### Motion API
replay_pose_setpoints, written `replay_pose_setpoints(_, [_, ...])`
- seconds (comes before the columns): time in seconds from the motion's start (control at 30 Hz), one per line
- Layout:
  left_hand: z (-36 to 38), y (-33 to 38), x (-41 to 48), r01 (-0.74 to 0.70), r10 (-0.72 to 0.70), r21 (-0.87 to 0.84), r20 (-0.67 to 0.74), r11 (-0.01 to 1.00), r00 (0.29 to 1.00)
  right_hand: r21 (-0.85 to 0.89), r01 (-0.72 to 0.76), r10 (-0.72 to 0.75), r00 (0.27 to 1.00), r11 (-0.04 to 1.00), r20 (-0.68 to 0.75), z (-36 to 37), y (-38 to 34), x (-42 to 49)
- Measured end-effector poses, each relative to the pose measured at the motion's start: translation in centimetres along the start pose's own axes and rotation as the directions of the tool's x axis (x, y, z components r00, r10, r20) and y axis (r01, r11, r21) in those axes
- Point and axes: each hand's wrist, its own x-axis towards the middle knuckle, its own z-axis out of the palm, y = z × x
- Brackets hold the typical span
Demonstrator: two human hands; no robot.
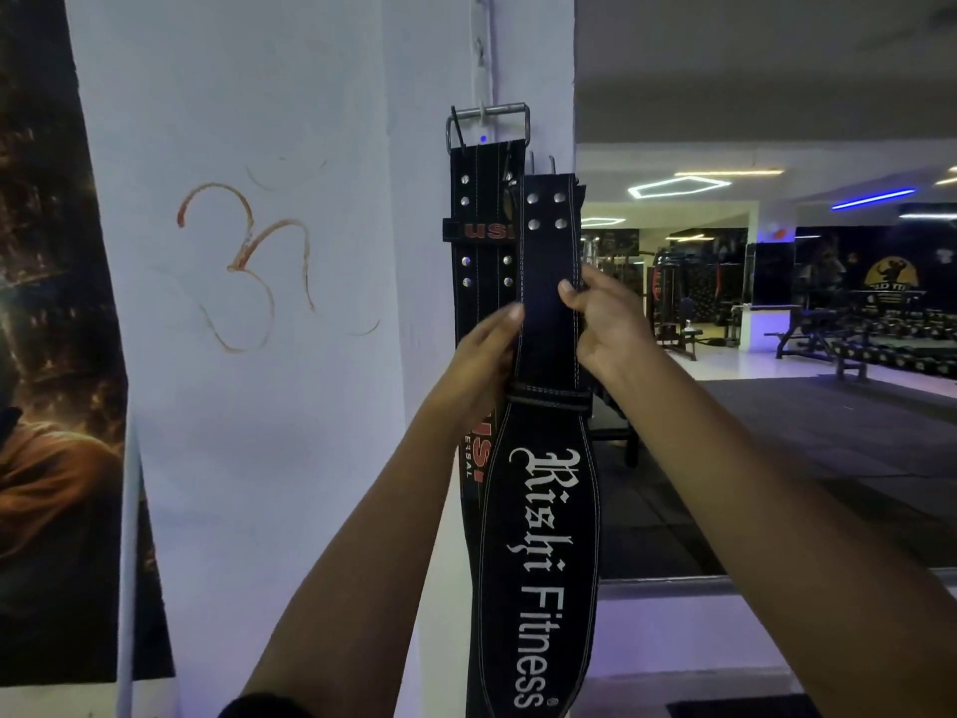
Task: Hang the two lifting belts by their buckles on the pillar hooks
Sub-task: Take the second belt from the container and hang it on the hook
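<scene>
A black belt with red "USI" lettering [479, 220] hangs on the white pillar [290, 406]; its metal buckle [489, 124] is caught on a small hook [484, 114]. In front of it I hold a second black belt marked "Rishi Fitness" [541, 536] upright against the pillar. My left hand [484, 365] grips its left edge and my right hand [603, 323] pinches its right edge, just under the four rivets. This belt's buckle is hidden behind its top end; only two prongs [541, 165] stick up above it.
A dark poster [52, 355] covers the wall at the left. A red symbol [243, 261] is drawn on the pillar. To the right the gym floor opens out, with benches [808, 329], dumbbell racks [901, 339] and machines in the distance.
</scene>
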Motion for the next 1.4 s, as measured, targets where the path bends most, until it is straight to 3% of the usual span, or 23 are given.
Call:
replay_pose_setpoints(0.17, [1.9,2.6,3.6,-0.172,0.168,-0.008,-0.157,0.985,0.973,-0.056,0.113,-0.108,0.991,0.992,0.083,-0.4,0.5,-0.4])
replay_pose_setpoints(0.23, [2.2,2.6,3.9,-0.206,0.201,-0.015,-0.175,0.978,0.964,-0.174,0.199,-0.186,0.978,0.964,0.092,-1.2,0.9,-0.8])
replay_pose_setpoints(0.3, [2.4,2.7,4.2,-0.234,0.223,-0.038,-0.187,0.972,0.957,-0.346,0.222,-0.191,0.974,0.912,0.121,-2.5,2.5,-1.8])
replay_pose_setpoints(0.37, [2.7,3.2,4.2,-0.243,0.226,-0.073,-0.189,0.967,0.956,-0.408,0.230,-0.193,0.972,0.884,0.131,-3.9,5.2,-3.1])
replay_pose_setpoints(0.5, [3.0,3.5,4.1,-0.242,0.218,-0.110,-0.192,0.964,0.957,-0.388,0.291,-0.241,0.955,0.875,0.174,-5.5,8.3,-5.1])
replay_pose_setpoints(0.67, [3.3,4.8,4.2,-0.249,0.213,-0.138,-0.231,0.959,0.949,-0.467,0.274,-0.156,0.948,0.841,0.276,-7.5,9.2,-5.9])
replay_pose_setpoints(0.77, [2.9,5.6,4.3,-0.262,0.227,-0.140,-0.225,0.955,0.947,-0.474,0.200,-0.084,0.963,0.858,0.255,-7.9,9.6,-6.5])
replay_pose_setpoints(0.93, [3.0,6.8,4.3,-0.276,0.236,-0.154,-0.233,0.949,0.943,-0.344,0.222,-0.150,0.963,0.913,0.222,-5.9,7.2,-5.7])
replay_pose_setpoints(1.13, [2.3,7.8,4.4,-0.296,0.254,-0.156,-0.241,0.942,0.937,-0.418,0.127,-0.042,0.978,0.900,0.206,-8.0,9.8,-8.0])
replay_pose_setpoints(1.27, [2.8,8.1,4.3,-0.293,0.254,-0.147,-0.238,0.945,0.938,-0.392,0.178,-0.119,0.978,0.903,0.170,-6.3,7.7,-6.8])
replay_pose_setpoints(1.4, [3.0,8.0,4.1,-0.305,0.265,-0.148,-0.242,0.941,0.933,-0.344,0.308,-0.300,0.951,0.887,0.077,-4.2,5.4,-5.1])
